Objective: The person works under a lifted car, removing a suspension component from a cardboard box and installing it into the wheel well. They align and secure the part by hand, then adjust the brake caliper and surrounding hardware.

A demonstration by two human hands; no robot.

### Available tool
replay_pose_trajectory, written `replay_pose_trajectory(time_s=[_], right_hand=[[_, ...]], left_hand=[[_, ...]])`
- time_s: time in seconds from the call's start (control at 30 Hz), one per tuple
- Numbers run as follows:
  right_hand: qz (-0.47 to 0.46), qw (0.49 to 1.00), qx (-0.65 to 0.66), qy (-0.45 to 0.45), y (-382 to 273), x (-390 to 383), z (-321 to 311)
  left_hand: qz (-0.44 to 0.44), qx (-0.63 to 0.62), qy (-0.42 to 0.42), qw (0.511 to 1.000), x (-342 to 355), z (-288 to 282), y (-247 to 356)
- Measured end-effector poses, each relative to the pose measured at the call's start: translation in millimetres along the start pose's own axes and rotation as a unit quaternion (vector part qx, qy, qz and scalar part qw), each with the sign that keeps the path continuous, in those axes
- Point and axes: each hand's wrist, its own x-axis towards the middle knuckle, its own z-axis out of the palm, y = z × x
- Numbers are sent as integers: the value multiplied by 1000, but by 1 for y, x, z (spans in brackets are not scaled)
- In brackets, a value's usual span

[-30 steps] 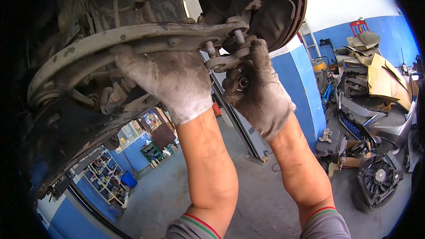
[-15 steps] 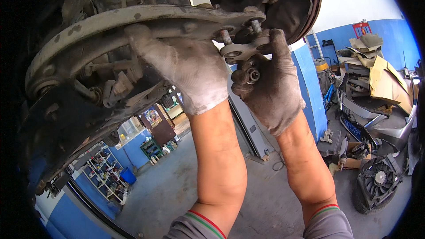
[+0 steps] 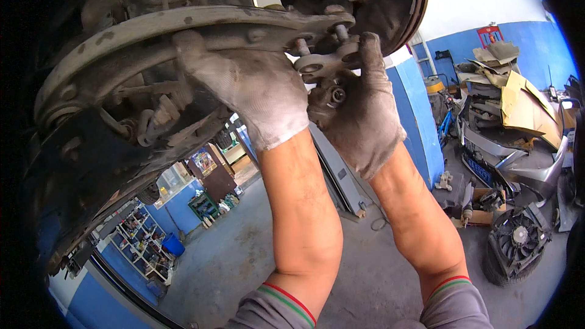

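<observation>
Overhead runs a dirty, curved suspension control arm [image 3: 152, 24]. My left hand [image 3: 259, 88], in a grimy grey work glove, is closed around its lower edge. Close by on the right, my right hand [image 3: 365, 116], gloved too, grips a ball joint [image 3: 312, 68] from below, its thumb pointing up along the side. Two threaded bolts [image 3: 341, 33] come down from the end of the arm toward holes in the ball joint's flange. A round nut-like piece [image 3: 337, 94] shows by my curled right fingers; whether it belongs to the ball joint is unclear.
A brake disc [image 3: 420, 6] hangs behind the arm's end. Below left is a shelf rack [image 3: 143, 237] with a blue bin [image 3: 173, 244]. To the right lie cardboard [image 3: 527, 106], bumper parts and a radiator fan [image 3: 520, 236]. A blue pillar [image 3: 420, 122] stands behind my right hand.
My right hand has pushed the ball joint slightly up toward the control arm, so less of the bolts shows. My left hand keeps its grip. The whole view has shifted a little.
</observation>
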Motion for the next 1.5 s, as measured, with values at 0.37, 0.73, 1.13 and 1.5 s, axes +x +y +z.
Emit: replay_pose_trajectory(time_s=[0.37,0.73,1.13,1.5], right_hand=[[-10,1000,-20,-18,1,3,-8],[24,996,-83,-25,-11,0,-2],[-45,998,-13,-30,16,-3,8],[-47,997,-55,6,11,1,7]], left_hand=[[-49,13,46,998,-3,3,5],[5,-12,16,1000,3,0,-7],[-37,-72,28,996,-11,-2,7],[-120,-68,9,990,-10,-11,2]])
